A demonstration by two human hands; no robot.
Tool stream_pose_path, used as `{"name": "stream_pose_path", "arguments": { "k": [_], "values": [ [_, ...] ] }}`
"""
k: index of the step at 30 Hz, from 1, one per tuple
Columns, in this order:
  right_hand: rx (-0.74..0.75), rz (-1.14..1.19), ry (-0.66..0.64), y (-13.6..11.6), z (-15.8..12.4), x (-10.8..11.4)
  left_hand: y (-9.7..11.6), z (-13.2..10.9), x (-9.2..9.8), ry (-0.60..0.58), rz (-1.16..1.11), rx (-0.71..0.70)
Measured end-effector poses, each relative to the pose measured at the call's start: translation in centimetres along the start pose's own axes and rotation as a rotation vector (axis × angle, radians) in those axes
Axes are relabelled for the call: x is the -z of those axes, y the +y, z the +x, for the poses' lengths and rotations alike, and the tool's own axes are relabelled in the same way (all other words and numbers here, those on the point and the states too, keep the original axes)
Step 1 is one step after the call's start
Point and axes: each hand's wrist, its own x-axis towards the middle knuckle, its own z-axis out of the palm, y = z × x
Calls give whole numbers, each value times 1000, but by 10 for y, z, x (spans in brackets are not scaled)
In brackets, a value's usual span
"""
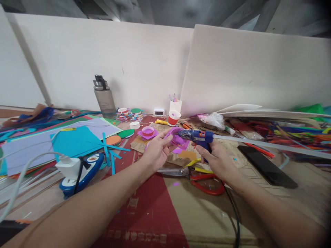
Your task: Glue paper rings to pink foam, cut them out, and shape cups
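My left hand (157, 148) is closed round a small purple paper ring piece (177, 139), holding it up just above the table. My right hand (214, 159) grips the handle of a blue glue gun (198, 136), whose nozzle points left and touches the purple piece. A long clear glue stick (258, 144) sticks out of the gun's back to the right. The gun's black cord (234, 213) runs down along my right forearm.
Red-handled scissors (204, 182) lie under my hands. A black phone (266, 166) lies at right. A power strip with a white plug (77, 172) sits at left beside coloured paper sheets (74, 139). Cups (173, 117), a water bottle (104, 96) and a finished purple paper piece (148, 132) stand behind.
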Motion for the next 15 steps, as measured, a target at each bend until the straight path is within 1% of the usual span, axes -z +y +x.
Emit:
{"name": "stream_pose_path", "arguments": {
  "k": [4,9,15],
  "values": [
    [69,-83,46,-1,-1,0,-1,2,1,13,6,-15],
    [138,-124,46,1,-3,-1,0,1,1,63,53,-21],
    [177,-263,52,4,-7,-1,1,0,-2,41,53,-10]
  ]
}}
